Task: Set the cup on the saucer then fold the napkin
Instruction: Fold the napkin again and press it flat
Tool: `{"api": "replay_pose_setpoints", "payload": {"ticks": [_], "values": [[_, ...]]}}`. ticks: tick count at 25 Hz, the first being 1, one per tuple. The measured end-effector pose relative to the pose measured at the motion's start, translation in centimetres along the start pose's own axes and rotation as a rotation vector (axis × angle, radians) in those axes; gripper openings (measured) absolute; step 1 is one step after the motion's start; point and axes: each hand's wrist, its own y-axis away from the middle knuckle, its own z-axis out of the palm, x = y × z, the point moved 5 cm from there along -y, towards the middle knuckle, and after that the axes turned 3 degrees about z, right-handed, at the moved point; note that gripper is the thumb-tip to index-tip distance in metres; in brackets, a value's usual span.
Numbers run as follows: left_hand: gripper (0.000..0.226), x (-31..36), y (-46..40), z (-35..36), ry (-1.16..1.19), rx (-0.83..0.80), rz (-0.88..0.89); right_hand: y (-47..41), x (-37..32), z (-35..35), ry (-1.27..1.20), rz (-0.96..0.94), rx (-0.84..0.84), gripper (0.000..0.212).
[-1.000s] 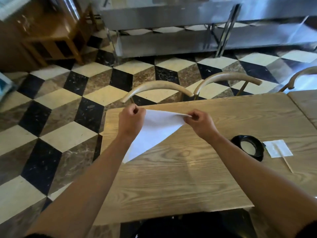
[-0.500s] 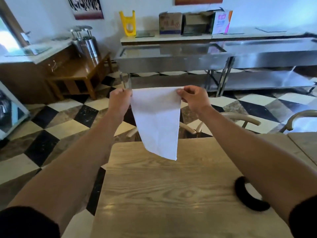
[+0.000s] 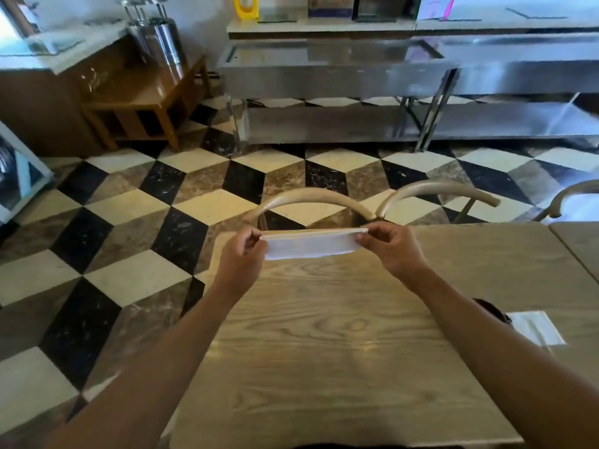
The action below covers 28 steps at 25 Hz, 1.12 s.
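Both hands up over table's [image 3: 324,335] far edge. L hand [image 3: 241,254] pinches napkin's [image 3: 311,244] left end, R hand [image 3: 390,247] pinches right end. Napkin stretched flat btwn them, narrow folded strip, off table.

I see the table [image 3: 324,335] as pale wood with strong grain and a dull sheen. Above it, the napkin [image 3: 311,244] looks like thin matt white paper. Beyond the table, the floor [image 3: 129,222] is glossy veined marble tile, and the counter [image 3: 356,69] behind it is brushed, reflective steel.
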Motion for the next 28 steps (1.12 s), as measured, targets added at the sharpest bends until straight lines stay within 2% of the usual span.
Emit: {"api": "replay_pose_setpoints", "payload": {"ticks": [6, 8, 12, 14, 17, 20, 24, 28], "values": [[0.013, -10.5, 13.1, 2.6, 0.045, -0.193, -0.279, 11.9, 12.0, 4.5, 0.022, 0.275, -0.159, 0.008], [0.026, -12.7, 16.5, 3.0, 0.046, -0.237, -0.329, 15.2, 14.8, 5.3, 0.05, 0.347, -0.153, 0.015], [0.015, -15.9, 21.2, 3.6, 0.073, -0.257, -0.429, 20.2, 18.5, 6.8, 0.087, 0.429, -0.187, 0.013], [0.021, -17.2, 22.2, 3.9, 0.056, -0.263, -0.465, 21.4, 19.8, 7.1, 0.085, 0.448, -0.178, 0.016], [0.035, -18.2, 22.2, 4.2, 0.061, -0.26, -0.493, 21.2, 20.5, 7.4, 0.064, 0.455, -0.168, 0.016], [0.025, -18.7, 20.2, 4.7, 0.092, -0.253, -0.535, 18.7, 21.5, 8.1, 0.038, 0.487, -0.13, 0.018], [0.014, -19.5, 15.1, 5.7, 0.07, -0.179, -0.552, 14.0, 22.7, 9.1, -0.148, 0.621, -0.044, 0.011], [0.007, -20.2, 9.5, 7.3, 0.05, -0.129, -0.589, 8.5, 23.4, 9.3, -0.152, 0.652, -0.013, 0.017]]}}
